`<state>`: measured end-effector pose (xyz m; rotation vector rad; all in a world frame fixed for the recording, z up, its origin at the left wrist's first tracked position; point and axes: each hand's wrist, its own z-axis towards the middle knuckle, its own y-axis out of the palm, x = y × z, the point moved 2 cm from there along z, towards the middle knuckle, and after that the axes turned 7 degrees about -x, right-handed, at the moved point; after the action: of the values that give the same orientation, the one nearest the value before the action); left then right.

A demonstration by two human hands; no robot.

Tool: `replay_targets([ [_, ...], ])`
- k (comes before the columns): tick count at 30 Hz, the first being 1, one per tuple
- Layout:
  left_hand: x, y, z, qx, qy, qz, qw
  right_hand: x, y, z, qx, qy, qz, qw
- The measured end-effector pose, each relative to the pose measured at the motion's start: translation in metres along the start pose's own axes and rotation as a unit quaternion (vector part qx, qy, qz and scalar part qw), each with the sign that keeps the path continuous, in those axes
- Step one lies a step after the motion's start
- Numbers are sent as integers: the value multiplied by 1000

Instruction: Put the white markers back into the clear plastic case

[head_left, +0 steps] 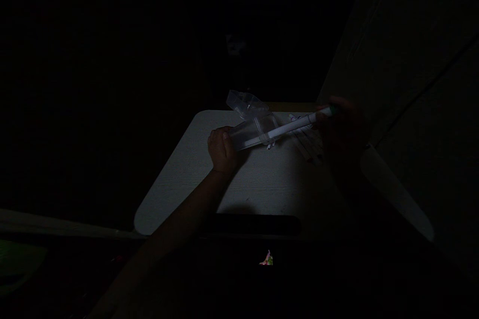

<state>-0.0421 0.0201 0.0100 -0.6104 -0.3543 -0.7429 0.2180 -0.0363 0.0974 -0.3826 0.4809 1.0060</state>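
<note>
Left hand (223,150): fingers wrapped round one end of a clear case (245,133), tilted over the white table (179,174). Right hand (342,119): fingers closed near the green end of a white marker (294,125) (grip half lost in shadow), far end seemingly inside the case. Handling, I judge: marker aligned with case, flap (245,103) aside. Room: widest nearward; loose pens (305,147) rightward, table edge behind.

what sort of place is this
Probably a very dim indoor room, perhaps in a home: a pale tabletop with rounded corners, what looks like a wall on the right, and a clear plastic container in the left hand.
</note>
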Motion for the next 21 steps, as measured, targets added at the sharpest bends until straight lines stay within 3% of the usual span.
replay_targets([
  [5, 2, -1, 2, 4, 26, 13, 1000, 6, 5, -6, -68, 8, -19, 997],
  [15, 1, 0, 3, -16, 12, -19, 1000, 10, 13, -17, -116, 38, -79, 989],
  [21, 4, -1, 4, -9, 37, 4, 999, 8, 15, -15, -125, 68, -125, 982],
])
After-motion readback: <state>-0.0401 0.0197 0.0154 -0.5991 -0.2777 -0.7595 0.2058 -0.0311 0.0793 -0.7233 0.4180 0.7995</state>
